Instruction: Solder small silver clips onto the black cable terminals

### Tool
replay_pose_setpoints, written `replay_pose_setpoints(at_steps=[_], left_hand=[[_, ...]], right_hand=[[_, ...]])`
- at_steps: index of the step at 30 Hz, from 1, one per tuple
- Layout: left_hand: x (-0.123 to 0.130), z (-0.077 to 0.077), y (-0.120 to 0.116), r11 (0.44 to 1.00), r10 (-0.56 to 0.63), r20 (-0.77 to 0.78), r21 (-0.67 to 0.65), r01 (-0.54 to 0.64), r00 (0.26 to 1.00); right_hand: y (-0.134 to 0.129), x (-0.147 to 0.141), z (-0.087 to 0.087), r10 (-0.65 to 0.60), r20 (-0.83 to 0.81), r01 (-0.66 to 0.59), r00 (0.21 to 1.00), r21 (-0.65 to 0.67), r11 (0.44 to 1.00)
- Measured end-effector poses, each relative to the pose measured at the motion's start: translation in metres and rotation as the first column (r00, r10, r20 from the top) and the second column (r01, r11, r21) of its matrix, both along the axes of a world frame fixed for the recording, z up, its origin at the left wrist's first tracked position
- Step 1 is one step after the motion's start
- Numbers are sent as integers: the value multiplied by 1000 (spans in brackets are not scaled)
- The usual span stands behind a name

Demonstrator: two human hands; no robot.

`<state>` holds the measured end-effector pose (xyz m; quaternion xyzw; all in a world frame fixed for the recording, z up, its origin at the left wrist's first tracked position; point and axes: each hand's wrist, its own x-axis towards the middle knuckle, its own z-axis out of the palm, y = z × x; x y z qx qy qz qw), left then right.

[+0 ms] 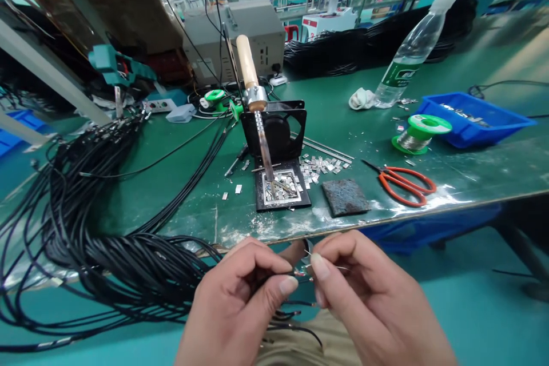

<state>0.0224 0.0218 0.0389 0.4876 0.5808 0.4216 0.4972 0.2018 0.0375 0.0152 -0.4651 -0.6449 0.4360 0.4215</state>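
Note:
Just in front of the table's edge, my left hand (249, 297) pinches the end of a black cable, with small coloured wire ends (302, 273) showing past its fingertips. Close beside it on the right, my right hand (364, 291) is closed on a thin wire (343, 267) at those ends. The fingertips of both hands nearly meet. Beyond them a soldering iron (262, 137) with a wooden handle points tip-down over a black tray (283, 205) holding small metal pieces. A bundle of black cables (141, 269) hangs over the edge on the left.
Small metal tabs (321, 168), a dark sponge pad (345, 197) and red-handled scissors (407, 186) lie near the front edge. At the right are a solder spool (418, 134), a blue bin (476, 120) and a tilted bottle (407, 63). A black fan (278, 131) stands behind the tray.

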Motion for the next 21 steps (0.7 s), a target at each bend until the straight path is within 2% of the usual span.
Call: replay_pose_setpoints(at_steps=[4, 9, 14, 18, 21], left_hand=[[0, 4, -3, 999, -31, -39, 5, 32, 999], [2, 4, -5, 995, -86, 24, -55, 87, 996], [2, 5, -10, 988, -117, 62, -91, 122, 991], [0, 3, -12, 984, -138, 78, -103, 146, 987], [0, -1, -11, 979, -187, 74, -70, 193, 980]], right_hand=[[3, 9, 10, -3, -42, 0, 999, -65, 998], [10, 14, 18, 66, -159, -100, 985, -212, 972], [7, 12, 10, 243, -311, -302, 919, -159, 940], [7, 13, 3, 298, -317, -348, 900, -114, 931], [11, 15, 2, 366, -306, -416, 879, -116, 902]])
